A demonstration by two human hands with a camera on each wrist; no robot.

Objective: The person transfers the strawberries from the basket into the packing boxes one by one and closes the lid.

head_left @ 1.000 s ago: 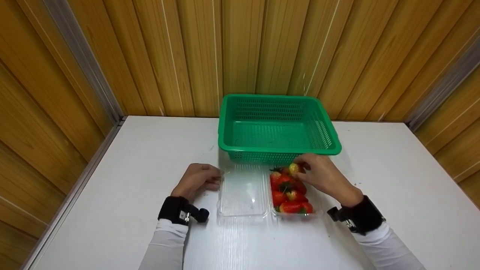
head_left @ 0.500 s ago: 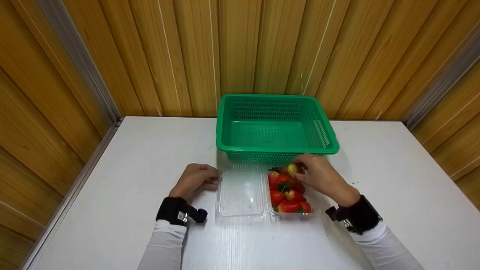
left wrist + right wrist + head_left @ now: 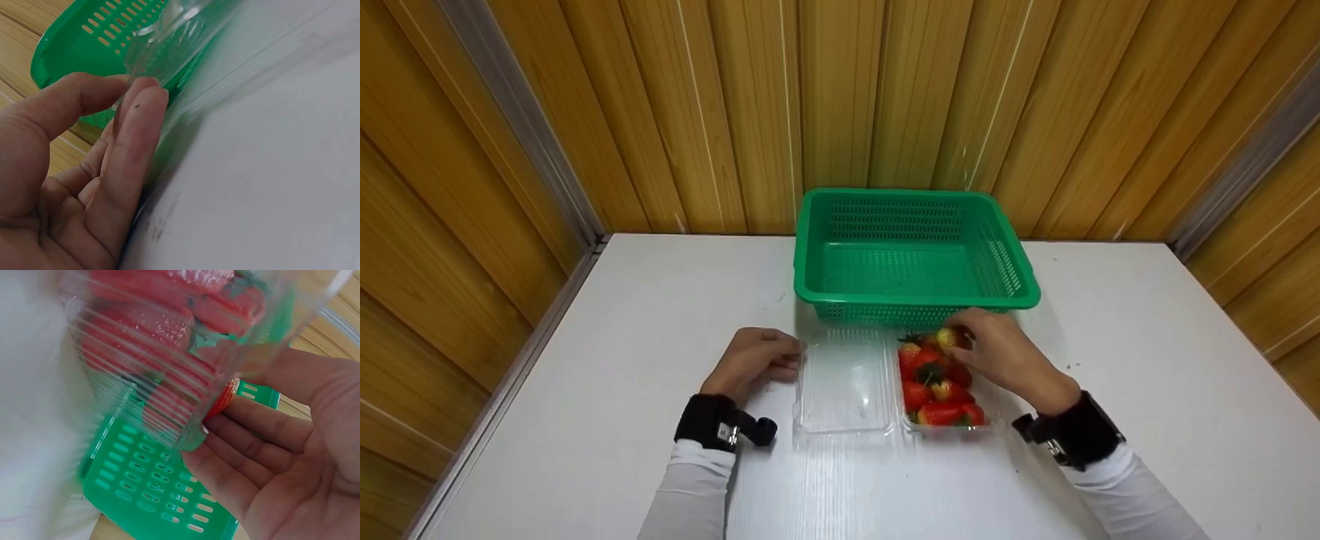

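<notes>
The right hand (image 3: 997,349) fingers are pinching one pale strawberry (image 3: 946,337) at the clamshell box's (image 3: 952,429) far end; the green basket (image 3: 915,300) is sitting bare; the left hand (image 3: 754,358) is steadying the opened lid (image 3: 844,382) with straight fingers on the counter (image 3: 622,360).

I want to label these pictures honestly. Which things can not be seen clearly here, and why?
- Head view: the right hand covers the far right corner of the clear box, so the berry count is unsure.
- Head view: how the fingers meet the pale strawberry is too small to tell.
- Right wrist view: the strawberries are blurred behind ribbed plastic.
- Left wrist view: the clear lid is blurred, and the green basket is cut off.
</notes>
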